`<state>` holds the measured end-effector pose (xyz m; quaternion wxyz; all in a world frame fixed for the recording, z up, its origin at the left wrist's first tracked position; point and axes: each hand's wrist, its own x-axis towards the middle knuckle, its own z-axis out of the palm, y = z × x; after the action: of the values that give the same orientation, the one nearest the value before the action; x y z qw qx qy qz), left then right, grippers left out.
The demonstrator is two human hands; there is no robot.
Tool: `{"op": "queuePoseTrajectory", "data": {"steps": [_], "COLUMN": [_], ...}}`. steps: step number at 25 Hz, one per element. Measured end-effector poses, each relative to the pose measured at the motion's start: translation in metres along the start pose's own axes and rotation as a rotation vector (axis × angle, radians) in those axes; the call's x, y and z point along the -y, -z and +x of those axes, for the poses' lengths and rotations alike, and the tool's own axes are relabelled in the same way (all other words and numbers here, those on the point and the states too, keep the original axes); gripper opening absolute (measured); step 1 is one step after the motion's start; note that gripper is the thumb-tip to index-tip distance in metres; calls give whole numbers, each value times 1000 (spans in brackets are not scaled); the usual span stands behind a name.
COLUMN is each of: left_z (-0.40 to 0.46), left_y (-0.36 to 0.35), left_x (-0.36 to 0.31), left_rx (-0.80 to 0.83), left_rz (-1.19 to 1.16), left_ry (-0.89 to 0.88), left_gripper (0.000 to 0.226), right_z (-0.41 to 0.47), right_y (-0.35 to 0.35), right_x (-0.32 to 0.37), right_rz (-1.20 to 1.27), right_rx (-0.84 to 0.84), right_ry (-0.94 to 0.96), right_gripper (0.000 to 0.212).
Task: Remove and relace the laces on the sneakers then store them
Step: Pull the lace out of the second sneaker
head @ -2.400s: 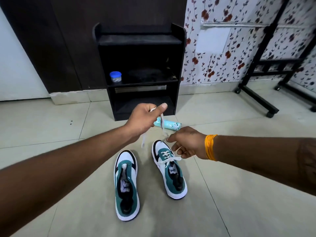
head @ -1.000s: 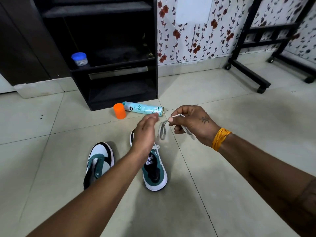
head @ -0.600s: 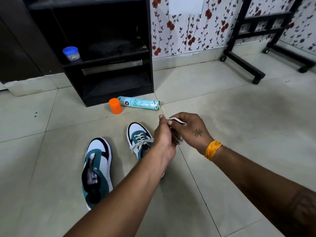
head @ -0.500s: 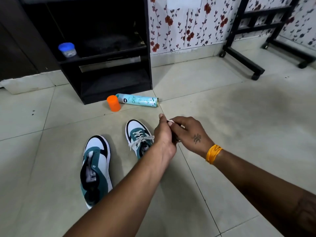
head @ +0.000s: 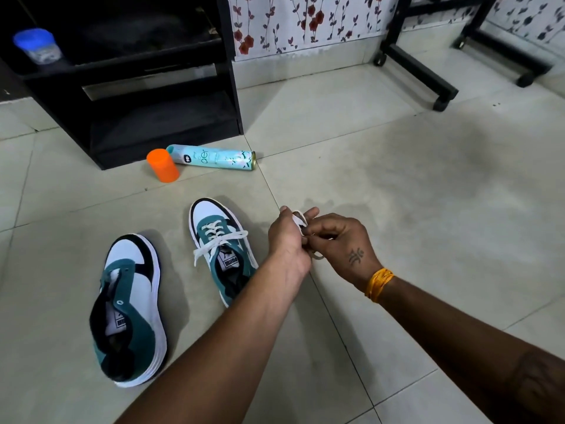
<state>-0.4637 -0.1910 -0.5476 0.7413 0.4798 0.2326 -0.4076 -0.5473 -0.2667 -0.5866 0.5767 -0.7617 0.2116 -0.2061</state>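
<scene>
My left hand (head: 287, 237) and right hand (head: 336, 243) met above the floor tiles (head: 397, 194), just right of the laced sneaker (head: 221, 249). Both were pinched onto the loose white lace (head: 299, 220), bunched between my fingertips, with a loop showing at the top and another below the knuckles. The laced sneaker stood upright on the floor, its lace ends untied and spread. The unlaced sneaker (head: 130, 310) lay to its left, tilted onto its side. Further off, a spray can (head: 214, 157) lay beside an orange cap (head: 162, 169) before the black shelf unit (head: 134, 87).
</scene>
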Motion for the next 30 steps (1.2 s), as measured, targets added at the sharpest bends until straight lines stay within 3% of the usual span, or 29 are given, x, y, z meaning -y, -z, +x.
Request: {"op": "queuePoseTrajectory", "data": {"steps": [6,10,13,19,23,26,30], "left_z": [10,11,5,10,6,1,-19], "left_y": [3,9,5,-4,2,14,45], "left_x": [21,36,41,39,43,44,34], "left_rx": [-86,-116,-73,-20,-25,-70,-108], "left_rz": [103,173,135,161,235,355,498], "left_ry": [-28,-80,-97,-158,-186,-302,-584], "left_gripper": [45,39,39,43,34,14,14], "right_z": [5,23,25,21,16,14,5], "right_y": [0,7,8,16,20,16,-3], "right_x": [-24,-47,-59,-60,-48,-32,-1], "right_rz": [-77,-375,-433,-515,-504,-452,-337], "right_rx": [-66,-135,-128,-101,-164,-183,-116], "right_ry": [-102,-172,-256,-179,-128,-107,-106], "right_gripper": [13,18,24,3,11,13,11]}}
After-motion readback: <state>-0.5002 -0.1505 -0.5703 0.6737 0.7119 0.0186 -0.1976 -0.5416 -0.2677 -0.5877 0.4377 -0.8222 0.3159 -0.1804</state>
